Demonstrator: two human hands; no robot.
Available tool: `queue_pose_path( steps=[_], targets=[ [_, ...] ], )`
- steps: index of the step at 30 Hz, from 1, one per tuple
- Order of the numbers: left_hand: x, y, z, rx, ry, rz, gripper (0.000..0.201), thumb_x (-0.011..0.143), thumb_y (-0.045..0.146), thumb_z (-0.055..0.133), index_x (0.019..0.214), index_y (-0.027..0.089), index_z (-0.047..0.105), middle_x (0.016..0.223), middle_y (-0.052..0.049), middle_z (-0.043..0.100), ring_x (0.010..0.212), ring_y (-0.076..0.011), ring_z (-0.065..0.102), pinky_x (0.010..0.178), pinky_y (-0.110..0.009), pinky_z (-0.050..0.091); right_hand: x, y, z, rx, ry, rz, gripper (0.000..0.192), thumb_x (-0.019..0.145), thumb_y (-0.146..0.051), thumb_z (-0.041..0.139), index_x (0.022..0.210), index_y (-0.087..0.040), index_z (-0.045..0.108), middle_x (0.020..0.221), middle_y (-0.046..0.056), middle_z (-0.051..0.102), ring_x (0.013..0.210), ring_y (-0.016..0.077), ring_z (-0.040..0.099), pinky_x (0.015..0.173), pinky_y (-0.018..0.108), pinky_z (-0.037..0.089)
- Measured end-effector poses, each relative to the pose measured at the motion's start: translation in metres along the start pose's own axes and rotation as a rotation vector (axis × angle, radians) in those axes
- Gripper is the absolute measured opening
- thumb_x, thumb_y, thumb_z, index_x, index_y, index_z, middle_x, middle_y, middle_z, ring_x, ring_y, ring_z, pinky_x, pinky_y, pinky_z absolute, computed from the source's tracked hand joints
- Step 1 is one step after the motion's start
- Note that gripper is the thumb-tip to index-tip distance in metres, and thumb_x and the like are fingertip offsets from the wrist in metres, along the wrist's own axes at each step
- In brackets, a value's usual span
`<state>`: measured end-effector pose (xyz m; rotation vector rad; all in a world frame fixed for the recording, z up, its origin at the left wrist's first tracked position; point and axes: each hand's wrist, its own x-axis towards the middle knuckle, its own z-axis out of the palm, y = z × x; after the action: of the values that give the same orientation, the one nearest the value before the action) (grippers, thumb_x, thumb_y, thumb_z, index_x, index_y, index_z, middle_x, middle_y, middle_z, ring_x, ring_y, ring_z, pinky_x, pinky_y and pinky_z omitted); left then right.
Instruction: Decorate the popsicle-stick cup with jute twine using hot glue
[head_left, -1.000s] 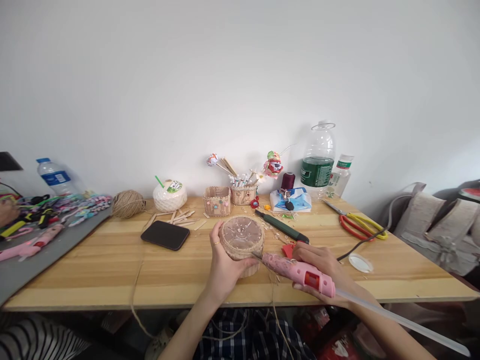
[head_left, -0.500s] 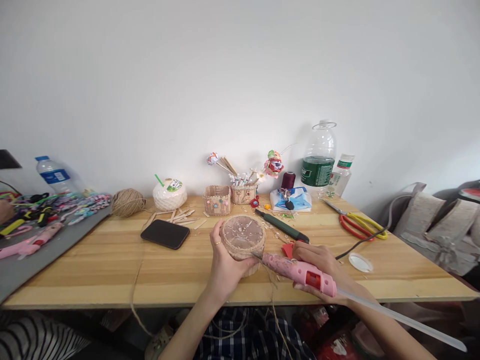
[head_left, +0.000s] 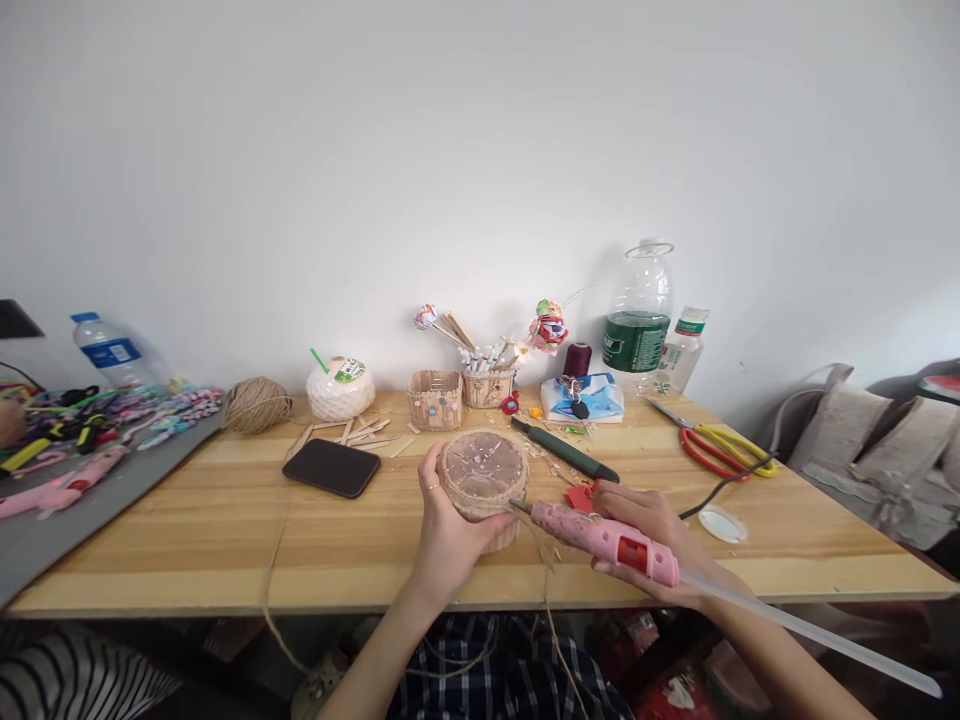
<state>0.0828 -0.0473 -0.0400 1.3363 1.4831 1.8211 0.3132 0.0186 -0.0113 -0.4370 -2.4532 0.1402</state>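
Round twine-wrapped container (head_left: pixel 484 480) sits near the front middle of the wooden tabletop (head_left: pixel 187 530), tilted toward the camera, clear film over its top. Left hand (head_left: pixel 448 530) wraps it from the left and below, grip closed on its side wall, thumb up along the rim. Right hand (head_left: pixel 645 535) has its grip closed around a pink glue gun (head_left: pixel 604 535), nozzle tip touching the container's right rim; a clear glue stick (head_left: pixel 810 632) juts out of the gun's back toward lower right. Loose twine (head_left: pixel 551 610) hangs off the tabletop edge below the container. Just behind: green-handled knife (head_left: pixel 564 452) and red scrap (head_left: pixel 579 496). Black phone (head_left: pixel 331 468) lies to the left, twine ball (head_left: pixel 256 405) farther back left. Small stick boxes (head_left: pixel 435 400) and tissue pack (head_left: pixel 583 398) stand by the wall, big water bottle (head_left: pixel 637 320) beside them. Red and yellow scissors (head_left: pixel 712 445) lie at right.
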Motion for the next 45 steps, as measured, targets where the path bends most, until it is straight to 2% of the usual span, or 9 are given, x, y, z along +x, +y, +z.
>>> queue_pose_path(
  steps=[7,28,34,40,45],
  targets=[
    [-0.001,0.005,-0.002,0.007,0.004,-0.012,0.094,0.054,0.017,0.08,0.13,0.023,0.025,0.135,-0.013,0.04,0.126,-0.0295,0.044,0.109,-0.048,0.03,-0.008,0.009,0.002,0.004,-0.02,0.046,0.042,0.089,-0.059,0.041,0.077,-0.019,0.048,0.068,0.002,0.051,0.058,0.0152,0.045,0.052,0.028,0.032],
    [0.0,0.002,-0.007,0.0,-0.034,-0.023,0.092,0.058,0.019,0.079,0.132,0.024,0.023,0.137,-0.013,0.039,0.129,-0.0288,0.042,0.109,-0.046,0.03,-0.007,0.009,-0.002,-0.019,-0.024,0.12,0.045,0.088,-0.06,0.041,0.074,-0.019,0.051,0.067,0.002,0.05,0.059,0.0149,0.046,0.053,0.028,0.033],
    [0.001,0.001,-0.009,-0.027,-0.027,-0.028,0.092,0.058,0.022,0.079,0.131,0.024,0.024,0.136,-0.012,0.039,0.128,-0.0291,0.043,0.109,-0.046,0.03,-0.007,0.01,0.0,-0.014,-0.03,0.143,0.054,0.088,-0.065,0.035,0.075,-0.018,0.055,0.067,0.003,0.052,0.058,0.0153,0.046,0.052,0.029,0.035],
    [0.002,0.001,-0.011,-0.064,-0.029,-0.015,0.09,0.057,0.026,0.08,0.128,0.025,0.026,0.132,-0.012,0.043,0.123,-0.0284,0.049,0.105,-0.044,0.036,-0.002,0.006,-0.005,-0.017,-0.036,0.163,0.058,0.088,-0.068,0.031,0.074,-0.017,0.055,0.065,0.002,0.051,0.056,0.0146,0.045,0.051,0.029,0.035],
    [0.002,0.002,-0.014,-0.082,-0.061,0.001,0.088,0.058,0.024,0.079,0.127,0.025,0.025,0.131,-0.012,0.044,0.121,-0.0273,0.051,0.104,-0.043,0.037,0.0,0.004,-0.009,-0.023,-0.056,0.172,0.054,0.088,-0.066,0.034,0.074,-0.018,0.055,0.066,0.003,0.052,0.056,0.0154,0.048,0.051,0.029,0.037]
  ],
)
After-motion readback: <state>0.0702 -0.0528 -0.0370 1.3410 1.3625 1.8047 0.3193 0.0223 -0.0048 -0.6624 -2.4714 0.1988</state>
